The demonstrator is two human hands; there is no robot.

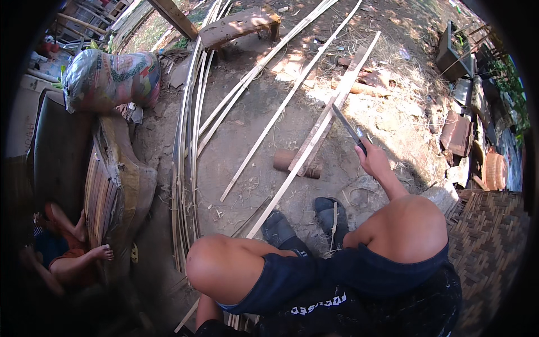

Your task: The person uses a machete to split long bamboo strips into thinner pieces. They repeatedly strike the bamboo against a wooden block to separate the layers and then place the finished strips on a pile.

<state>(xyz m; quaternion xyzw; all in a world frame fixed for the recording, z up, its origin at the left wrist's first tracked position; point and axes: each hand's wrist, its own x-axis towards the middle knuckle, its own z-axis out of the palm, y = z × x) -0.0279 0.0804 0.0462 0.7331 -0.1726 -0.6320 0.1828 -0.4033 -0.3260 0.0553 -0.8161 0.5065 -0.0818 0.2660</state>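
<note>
Fingers of my right hand (375, 162) wrap shut round the knife (349, 130), blade just right of the bamboo strip (314, 137) lying across the short log (285, 160), while my knees hide my left hand

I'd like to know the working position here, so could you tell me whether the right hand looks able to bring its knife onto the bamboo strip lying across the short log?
Probably yes. The right hand holds the knife just beside the bamboo strip on the log, with nothing between them.
</note>
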